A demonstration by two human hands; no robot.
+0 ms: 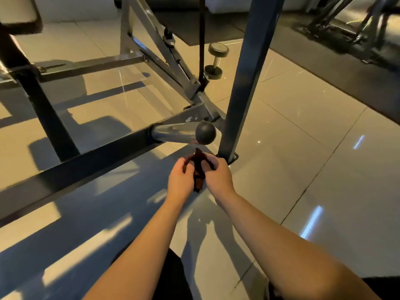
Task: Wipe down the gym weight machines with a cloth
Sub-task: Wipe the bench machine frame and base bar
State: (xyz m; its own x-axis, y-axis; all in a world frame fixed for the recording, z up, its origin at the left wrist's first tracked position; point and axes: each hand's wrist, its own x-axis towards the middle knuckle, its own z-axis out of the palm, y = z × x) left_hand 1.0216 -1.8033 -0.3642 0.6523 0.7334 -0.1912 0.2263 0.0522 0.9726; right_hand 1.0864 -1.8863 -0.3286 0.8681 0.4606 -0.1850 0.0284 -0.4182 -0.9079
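We look down at a glossy tiled floor (303, 169). A dark weight machine frame (86, 167) fills nine to twelve o'clock, with a dumbbell (216, 60) at twelve. At centre, our left hand (180, 180) and right hand (218, 176) both clutch a bunched dark-red cloth (198, 178).

The upright post (244, 83) stands on the floor (303, 169), and the weight peg (179, 133) lies just left of its foot. A dumbbell (216, 61) lies behind the post, to its left. Just before the post's foot, the left hand (180, 180) and right hand (216, 174) hold the cloth (198, 169) between them.
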